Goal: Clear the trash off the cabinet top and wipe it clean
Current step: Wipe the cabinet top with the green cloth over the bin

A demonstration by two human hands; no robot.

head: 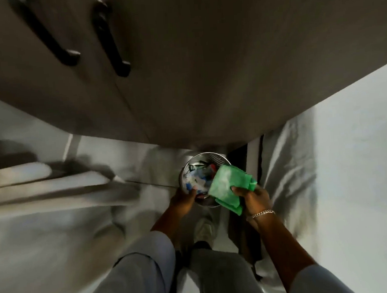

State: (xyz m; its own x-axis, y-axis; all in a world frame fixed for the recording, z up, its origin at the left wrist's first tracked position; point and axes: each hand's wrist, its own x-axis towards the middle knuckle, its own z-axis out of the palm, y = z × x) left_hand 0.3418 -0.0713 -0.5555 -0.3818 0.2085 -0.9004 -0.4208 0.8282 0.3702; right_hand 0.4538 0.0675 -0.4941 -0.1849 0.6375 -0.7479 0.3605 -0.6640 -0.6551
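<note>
Looked like trash step: left hand (184, 198) over metal mesh bin (218, 161), fingers curled at rim amid wrappers (196, 182); grip contents unclear. Right hand (254, 198) clamped on folded green cloth (228, 186) just above bin. Next prob: let go of trash, stand, wipe cabinet top, out of view. Below: grey cabinet doors (183, 78) w/ black handles (109, 37), pale floor, dim, blurred.
</note>
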